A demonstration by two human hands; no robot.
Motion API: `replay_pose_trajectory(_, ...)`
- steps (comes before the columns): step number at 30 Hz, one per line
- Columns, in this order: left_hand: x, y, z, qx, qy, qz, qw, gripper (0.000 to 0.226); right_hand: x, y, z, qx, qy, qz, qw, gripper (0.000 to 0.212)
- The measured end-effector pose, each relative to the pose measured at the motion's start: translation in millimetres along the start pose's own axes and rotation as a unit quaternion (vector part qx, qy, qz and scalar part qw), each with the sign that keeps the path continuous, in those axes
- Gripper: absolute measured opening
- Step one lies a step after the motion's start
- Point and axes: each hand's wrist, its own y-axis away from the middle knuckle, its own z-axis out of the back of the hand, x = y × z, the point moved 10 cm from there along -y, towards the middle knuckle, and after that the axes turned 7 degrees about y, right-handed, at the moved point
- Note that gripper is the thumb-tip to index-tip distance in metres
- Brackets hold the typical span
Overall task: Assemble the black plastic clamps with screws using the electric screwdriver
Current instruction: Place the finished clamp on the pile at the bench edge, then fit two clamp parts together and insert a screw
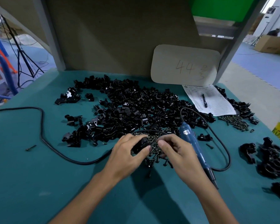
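I see a green table (pixel 39 183) with a black cable (pixel 42 126) looping across its left side. In the middle, a big heap of black clamps (pixel 136 107) spreads out behind the hands. The left hand (pixel 128 153) curls its fingers round one clamp (pixel 141 145), just above the screws (pixel 153 153). The right hand (pixel 176 153) has bent fingers, tips down in that pile. I cannot tell whether it has pinched one. Just right of it lies the blue screwdriver (pixel 194 143). Further right sit more clamps (pixel 273 160).
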Motion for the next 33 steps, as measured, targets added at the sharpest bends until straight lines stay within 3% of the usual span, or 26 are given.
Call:
replay_pose_trajectory(4,-13,-2,1,0.01,-0.006,-0.019,1.0,0.051,7,-5,-5,0.002,-0.042,-0.001,0.999,0.011)
replay_pose_trajectory(10,-21,-2,-1,0.039,-0.023,-0.028,0.999,0.052,10,-12,-7,0.02,-0.015,0.021,0.999,0.014)
replay_pose_trajectory(15,-20,-2,1,0.04,-0.045,-0.03,0.998,0.047,4,-12,-10,0.053,-0.079,-0.011,0.995,0.016)
replay_pose_trajectory(18,-23,-2,0,0.046,-0.056,-0.039,0.997,0.051,7,-16,-5,0.049,0.08,0.007,0.996,0.008)
replay_pose_trajectory(20,-25,-2,-2,0.055,-0.06,-0.048,0.996,0.05,15,-17,-11,0.065,0.197,0.046,0.977,0.016)
replay_pose_trajectory(22,-27,0,-3,0.058,-0.06,-0.056,0.995,0.047,21,-17,-14,0.089,0.238,0.061,0.965,0.017)
replay_pose_trajectory(30,-37,-7,13,0.044,-0.076,-0.081,0.993,0.056,25,-23,-6,0.116,0.135,0.051,0.983,0.024)
replay_pose_trajectory(33,-39,-9,12,0.065,-0.094,-0.087,0.99,0.055,29,-21,-9,0.145,0.109,0.065,0.981,0.015)
